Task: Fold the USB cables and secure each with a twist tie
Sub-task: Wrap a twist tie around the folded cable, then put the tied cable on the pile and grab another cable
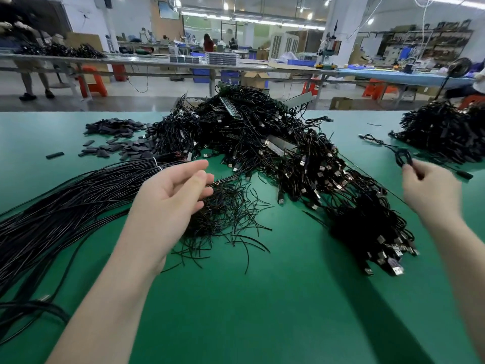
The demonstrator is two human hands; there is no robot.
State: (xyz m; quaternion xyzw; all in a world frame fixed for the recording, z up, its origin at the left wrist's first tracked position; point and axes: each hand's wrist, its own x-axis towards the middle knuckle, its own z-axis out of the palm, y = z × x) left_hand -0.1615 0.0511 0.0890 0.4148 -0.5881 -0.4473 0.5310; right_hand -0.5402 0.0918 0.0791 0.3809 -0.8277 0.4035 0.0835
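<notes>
My right hand (430,187) is raised at the right and pinches a small folded black USB cable (402,156) between its fingers; the coil sticks up above the hand. My left hand (173,195) hovers with relaxed, spread fingers over a loose heap of black twist ties (231,214) on the green table (262,311) and holds nothing. A long bundle of straight black cables (65,211) lies to the left. A big tangled pile of USB cables (262,137) fills the middle, with USB plugs (388,261) trailing to the right.
A second heap of folded cables (446,135) sits at the far right edge. Small black flat pieces (115,140) lie scattered at the back left. Beyond the table are long benches, orange stools and people at work.
</notes>
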